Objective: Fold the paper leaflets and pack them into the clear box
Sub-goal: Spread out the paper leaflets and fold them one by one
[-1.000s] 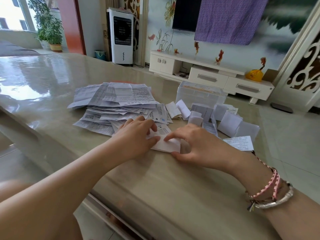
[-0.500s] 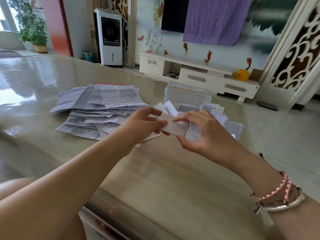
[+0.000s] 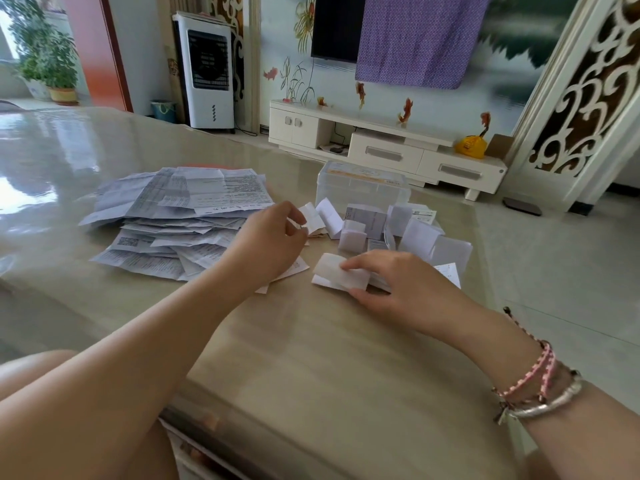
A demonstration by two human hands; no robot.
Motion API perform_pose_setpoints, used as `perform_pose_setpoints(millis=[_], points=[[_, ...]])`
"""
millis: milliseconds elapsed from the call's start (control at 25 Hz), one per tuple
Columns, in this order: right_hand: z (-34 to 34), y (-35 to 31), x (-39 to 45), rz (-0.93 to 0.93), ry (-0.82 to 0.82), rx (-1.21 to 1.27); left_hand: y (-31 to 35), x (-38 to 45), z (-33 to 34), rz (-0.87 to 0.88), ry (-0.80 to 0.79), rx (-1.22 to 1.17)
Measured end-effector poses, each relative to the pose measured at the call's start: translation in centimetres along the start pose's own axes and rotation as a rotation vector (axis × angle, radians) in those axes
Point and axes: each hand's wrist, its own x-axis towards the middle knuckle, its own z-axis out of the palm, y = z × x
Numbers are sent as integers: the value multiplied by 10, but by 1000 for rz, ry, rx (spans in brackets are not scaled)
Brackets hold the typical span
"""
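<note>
A folded white leaflet (image 3: 341, 276) lies on the beige table (image 3: 311, 358). My right hand (image 3: 398, 289) holds it, fingers on top and thumb at its near edge. My left hand (image 3: 270, 240) hovers with loosely curled fingers over the right edge of the pile of unfolded leaflets (image 3: 173, 216), holding nothing that I can make out. Several folded leaflets (image 3: 374, 226) stand and lie just past both hands. Behind them, at the table's far side, sits the clear box (image 3: 362, 188).
The table's right edge runs close beside the folded leaflets, with tiled floor (image 3: 554, 265) beyond. Its near edge (image 3: 221, 427) is just above my knees. A white TV cabinet (image 3: 384, 147) and an air cooler (image 3: 207, 71) stand far behind the table.
Both hands held the folded leaflet in the air; now my right hand has brought it down onto the table. My left hand has let go and drawn back toward the pile.
</note>
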Motion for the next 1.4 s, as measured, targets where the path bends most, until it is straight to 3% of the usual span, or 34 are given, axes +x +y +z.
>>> perform_pose_setpoints(millis=[80,200,280,520,640,800,920,1040,1240,1400], points=[[8,0,6,-14,-9,-71,-7,-1,-6,50,3,251],[17,-2,15,-20,-18,-181,-20,-9,-6,40,-240,591],[19,-5,22,13,4,-251,-29,-15,-2,41,-328,688],[18,-17,35,94,36,-378,-48,-17,-7,77,-248,796],[16,-22,41,103,29,-380,-54,-16,-14,75,-239,818],[11,-37,43,74,112,-349,-56,-19,-20,197,-186,700],[12,-47,43,24,252,-286,-57,-13,-33,275,15,414],[20,-53,44,-98,323,-256,-54,-3,-48,225,174,313],[43,-56,44,-230,114,-202,-76,8,-50,77,27,581],[48,-52,46,-208,45,-131,-86,13,-48,31,-52,604]])
